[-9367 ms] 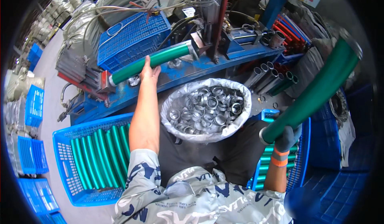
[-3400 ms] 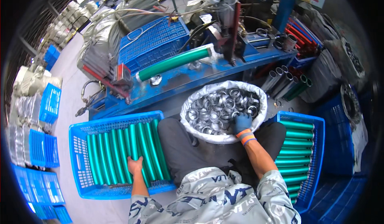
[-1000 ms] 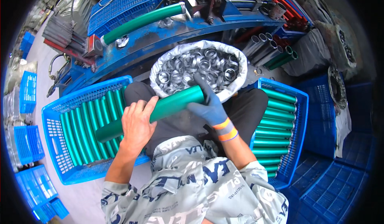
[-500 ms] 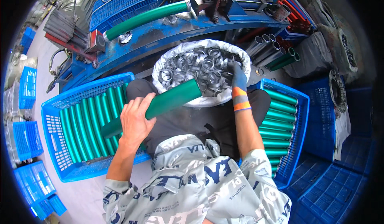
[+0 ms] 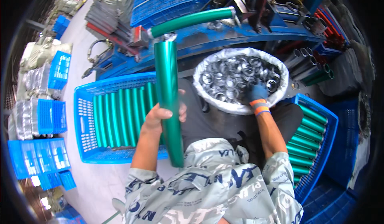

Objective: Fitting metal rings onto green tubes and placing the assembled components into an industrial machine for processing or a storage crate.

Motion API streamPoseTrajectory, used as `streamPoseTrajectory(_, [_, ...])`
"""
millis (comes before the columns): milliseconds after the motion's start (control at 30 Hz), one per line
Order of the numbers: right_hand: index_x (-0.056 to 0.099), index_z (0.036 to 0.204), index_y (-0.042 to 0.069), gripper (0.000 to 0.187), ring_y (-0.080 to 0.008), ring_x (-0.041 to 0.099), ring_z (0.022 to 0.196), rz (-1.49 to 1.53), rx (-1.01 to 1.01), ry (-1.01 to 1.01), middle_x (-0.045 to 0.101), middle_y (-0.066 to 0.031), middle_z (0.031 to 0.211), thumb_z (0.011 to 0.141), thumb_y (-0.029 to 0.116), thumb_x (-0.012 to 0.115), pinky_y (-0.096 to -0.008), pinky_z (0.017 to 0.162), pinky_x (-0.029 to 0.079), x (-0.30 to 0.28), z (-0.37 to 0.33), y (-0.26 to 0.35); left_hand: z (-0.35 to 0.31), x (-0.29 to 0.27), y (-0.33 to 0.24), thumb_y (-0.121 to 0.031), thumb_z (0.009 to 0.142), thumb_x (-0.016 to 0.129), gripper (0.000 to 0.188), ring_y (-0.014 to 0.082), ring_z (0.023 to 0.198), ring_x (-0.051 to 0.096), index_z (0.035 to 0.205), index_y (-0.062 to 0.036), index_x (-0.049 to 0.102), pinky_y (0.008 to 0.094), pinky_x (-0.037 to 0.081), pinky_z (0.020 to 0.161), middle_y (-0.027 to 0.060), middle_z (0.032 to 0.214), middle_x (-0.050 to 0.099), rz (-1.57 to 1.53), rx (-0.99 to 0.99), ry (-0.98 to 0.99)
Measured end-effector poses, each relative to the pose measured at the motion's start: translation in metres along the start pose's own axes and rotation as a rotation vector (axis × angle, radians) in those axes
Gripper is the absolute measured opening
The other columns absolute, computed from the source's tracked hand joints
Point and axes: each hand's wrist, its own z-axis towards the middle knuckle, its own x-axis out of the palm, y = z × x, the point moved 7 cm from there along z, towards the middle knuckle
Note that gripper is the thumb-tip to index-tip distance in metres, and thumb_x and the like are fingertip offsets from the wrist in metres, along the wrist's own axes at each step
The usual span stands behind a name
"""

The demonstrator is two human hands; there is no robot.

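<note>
My bare left hand [image 5: 155,117] is closed round a green metal tube [image 5: 167,76], which stands nearly lengthwise in front of me, its lower end by my shirt. My right hand [image 5: 258,93], in a blue glove with an orange cuff, reaches into a white-lined round basket [image 5: 201,94] heaped with silvery metal rings [image 5: 230,78]. Its fingers are down among the rings and hidden. Left of my legs, a blue crate [image 5: 85,122] holds a row of green tubes [image 5: 120,118]. Another blue crate [image 5: 326,152] on the right contains more green tubes [image 5: 303,144].
Beyond the basket runs a blue metal bench [image 5: 200,38] with another green tube [image 5: 192,21] lying across its fixtures. Bare and green tubes [image 5: 306,62] lean at the right. Blue crates [image 5: 42,154] stand at the far left; an upturned-looking blue basket [image 5: 170,4] rests behind the bench.
The tube in my left hand has swung from slanting rightward to nearly upright in the picture. My right hand has shifted nearer within the rings. The whole view has turned left.
</note>
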Motion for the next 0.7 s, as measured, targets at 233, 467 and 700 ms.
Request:
streamPoseTrajectory(233, [0.083,0.133,-0.003,0.036,-0.0355,0.076,0.13,1.217,0.216,-0.141,0.065,-0.022,0.165,0.102,0.015,0.085,-0.0448,0.111,0.06,-0.055,-0.018,-0.01,0.017,0.014,0.013,-0.027,0.08,0.092,0.096,0.0286,0.083,0.068,0.162,0.0015,0.052,0.0473,0.061,0.082,0.0146,0.1,0.067,-0.467,0.02,0.321])
streamPoseTrajectory(467, [0.032,0.182,0.001,0.113,-0.0281,0.057,0.155,1.742,-0.036,0.006,0.055,-0.0199,0.172,0.085,-0.01,0.089,-0.0411,0.131,0.044,-0.209,-0.058,0.077,0.016,0.004,0.011,-0.048,0.083,0.102,0.114,0.0264,0.084,0.07,0.168,-0.0008,0.042,0.0461,0.06,0.081,0.0099,0.101,0.065,-0.011,-0.031,0.258])
streamPoseTrajectory(700, [0.009,0.186,0.001,0.133,-0.026,0.058,0.151,1.805,-0.142,0.088,0.058,-0.018,0.165,0.082,-0.003,0.092,-0.0415,0.127,0.047,-0.265,-0.081,0.097,0.024,0.059,-0.019,-0.02,0.076,0.094,0.074,0.0312,0.1,0.079,0.144,-0.0024,0.069,0.042,0.062,0.094,0.0124,0.111,0.079,1.29,0.133,-0.177])
